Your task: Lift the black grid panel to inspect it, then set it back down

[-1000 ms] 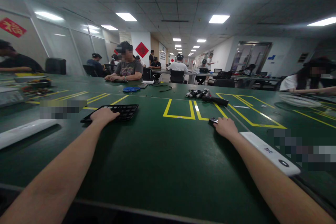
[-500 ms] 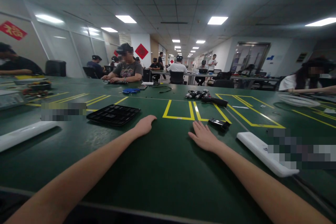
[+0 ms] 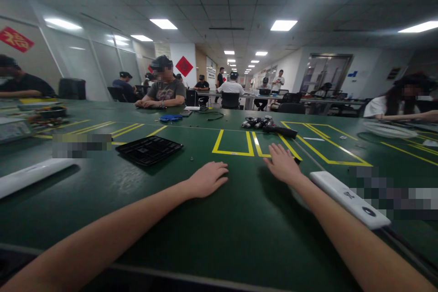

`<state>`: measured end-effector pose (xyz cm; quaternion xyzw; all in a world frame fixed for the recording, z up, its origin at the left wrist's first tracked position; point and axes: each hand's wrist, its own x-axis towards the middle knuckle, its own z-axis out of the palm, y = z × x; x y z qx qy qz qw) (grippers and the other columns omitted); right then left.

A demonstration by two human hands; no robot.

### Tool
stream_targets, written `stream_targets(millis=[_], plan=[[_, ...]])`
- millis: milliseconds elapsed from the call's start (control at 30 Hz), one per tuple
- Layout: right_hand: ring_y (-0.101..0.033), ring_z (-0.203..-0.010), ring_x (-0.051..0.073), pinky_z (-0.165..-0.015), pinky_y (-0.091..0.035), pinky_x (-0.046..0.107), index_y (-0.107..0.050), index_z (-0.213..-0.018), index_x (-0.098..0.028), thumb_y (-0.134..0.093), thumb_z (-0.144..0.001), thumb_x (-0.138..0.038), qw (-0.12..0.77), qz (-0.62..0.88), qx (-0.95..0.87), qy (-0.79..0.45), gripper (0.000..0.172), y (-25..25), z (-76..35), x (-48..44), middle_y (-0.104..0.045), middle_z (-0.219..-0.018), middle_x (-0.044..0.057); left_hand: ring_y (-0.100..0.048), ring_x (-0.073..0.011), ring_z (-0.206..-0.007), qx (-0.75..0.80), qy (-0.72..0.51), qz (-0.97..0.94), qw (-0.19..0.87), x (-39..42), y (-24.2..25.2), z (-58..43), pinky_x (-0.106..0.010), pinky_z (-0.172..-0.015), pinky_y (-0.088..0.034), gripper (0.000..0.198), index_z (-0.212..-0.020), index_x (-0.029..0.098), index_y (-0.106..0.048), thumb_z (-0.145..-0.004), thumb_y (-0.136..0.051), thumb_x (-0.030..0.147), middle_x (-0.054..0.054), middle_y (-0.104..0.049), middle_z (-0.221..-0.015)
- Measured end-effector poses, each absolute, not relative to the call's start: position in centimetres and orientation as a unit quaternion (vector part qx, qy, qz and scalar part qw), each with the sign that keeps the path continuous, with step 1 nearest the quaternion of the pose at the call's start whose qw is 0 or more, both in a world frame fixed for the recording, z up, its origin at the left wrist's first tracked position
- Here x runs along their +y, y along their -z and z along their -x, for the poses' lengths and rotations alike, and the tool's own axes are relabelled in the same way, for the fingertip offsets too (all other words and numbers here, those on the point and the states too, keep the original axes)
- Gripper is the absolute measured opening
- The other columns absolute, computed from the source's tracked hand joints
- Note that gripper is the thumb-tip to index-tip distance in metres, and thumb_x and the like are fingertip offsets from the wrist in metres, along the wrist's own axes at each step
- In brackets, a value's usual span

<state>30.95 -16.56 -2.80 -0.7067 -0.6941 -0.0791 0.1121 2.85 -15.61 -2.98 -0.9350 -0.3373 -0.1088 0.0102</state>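
My left hand (image 3: 208, 178) lies palm down on the green table (image 3: 219, 228), fingers loosely stretched, holding nothing. It is well to the right of a black compartment tray (image 3: 148, 149). My right hand (image 3: 282, 162) reaches forward with its fingers stretched out flat. It covers a small black device, of which only an edge (image 3: 297, 160) shows. Just ahead of both hands are yellow taped rectangles (image 3: 233, 142).
A white bar (image 3: 349, 198) lies beside my right forearm, and another white bar (image 3: 30, 173) sits at the far left. A black tool (image 3: 280, 131) and a heap of dark parts (image 3: 256, 122) are farther back. A blue object (image 3: 170, 117) lies before a seated person (image 3: 164, 89). Other people sit around.
My left hand left the black tray and slid right to the table's middle. My right hand drew off the small black device, moved left, then came back over it.
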Motion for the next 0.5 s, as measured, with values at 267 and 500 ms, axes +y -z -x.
stream_targets(millis=[267,500], plan=[[-0.046,-0.110,0.034,-0.087,-0.036,0.050,-0.046,-0.115,-0.009,-0.037,-0.083,-0.041,0.048,0.792,-0.606,0.050,0.046,3.8,-35.3,-16.3,-0.049,-0.121,0.020,-0.053,-0.0190,-0.097,-0.403,0.137,0.904,0.026,-14.9,1.8,-2.5,-0.031,-0.084,-0.040,0.031,-0.102,0.014,-0.056,-0.087,-0.035,0.031,-0.009,-0.057,-0.105],[-0.052,-0.103,0.032,-0.083,-0.038,0.041,-0.049,-0.105,-0.009,-0.040,-0.082,-0.038,0.049,0.786,-0.614,0.058,0.038,4.1,-35.6,-16.0,-0.053,-0.112,0.020,-0.057,-0.0288,-0.088,-0.613,0.087,0.779,0.099,-10.7,1.4,2.0,-0.037,-0.073,-0.043,0.032,-0.091,0.010,-0.054,-0.083,-0.043,0.038,-0.018,-0.060,-0.091]])
